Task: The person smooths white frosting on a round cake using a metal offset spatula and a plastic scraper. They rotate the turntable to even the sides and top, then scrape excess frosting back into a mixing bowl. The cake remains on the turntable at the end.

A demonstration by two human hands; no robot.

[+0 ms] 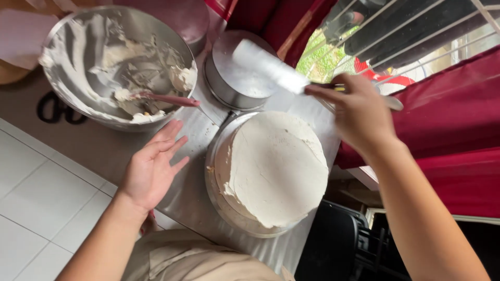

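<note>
A round cake (273, 169) covered in rough white frosting sits on a metal turntable (214, 195) on a steel counter. My right hand (359, 112) grips the handle of a long flat icing spatula (268, 66), whose white-smeared blade is raised above the cake's far edge. My left hand (153, 164) hovers open, palm up and fingers spread, just left of the turntable, holding nothing.
A large metal bowl (117, 65) with leftover frosting and a pink-handled spatula (166, 99) stands at the back left. A round metal cake tin (237, 73) sits behind the cake. Black scissors (60, 110) lie at the left. Red curtains (458, 130) and window bars flank the right.
</note>
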